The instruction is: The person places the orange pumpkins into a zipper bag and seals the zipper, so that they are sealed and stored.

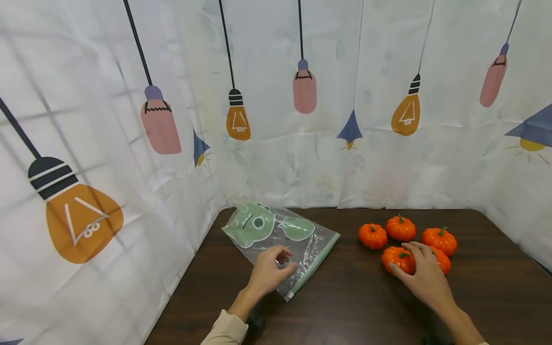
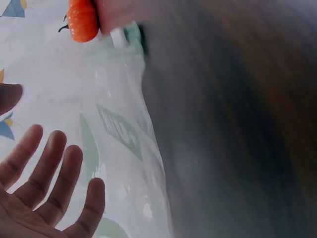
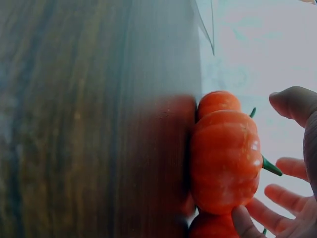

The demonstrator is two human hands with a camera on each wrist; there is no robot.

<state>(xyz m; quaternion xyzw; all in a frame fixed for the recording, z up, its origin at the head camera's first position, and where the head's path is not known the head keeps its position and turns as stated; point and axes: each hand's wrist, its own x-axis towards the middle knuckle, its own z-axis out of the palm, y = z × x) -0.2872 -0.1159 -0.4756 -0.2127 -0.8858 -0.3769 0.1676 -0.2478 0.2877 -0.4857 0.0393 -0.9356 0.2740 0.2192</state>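
My left hand (image 1: 266, 272) hovers over the near part of a clear zip bag (image 1: 308, 248), fingers loosely bent and holding nothing. The bag lies flat with a green cartoon print, a green zip edge (image 1: 316, 263) and a white slider (image 1: 290, 296). In the left wrist view the fingers (image 2: 64, 173) are spread beside the bag. My right hand (image 1: 427, 280) reaches over the nearest small orange pumpkins, thumb and fingers spread around the front-left pumpkin (image 1: 396, 261). In the right wrist view, a fingertip overlaps the lower edge of a pumpkin (image 3: 223, 163) with a green stem.
More small pumpkins cluster on the right of the dark wooden table (image 1: 340, 306): one at the left (image 1: 373, 236), one at the back (image 1: 401, 228), one at the right (image 1: 439, 241). Behind and beside the table hangs a white curtain (image 1: 276, 163) printed with lamps.
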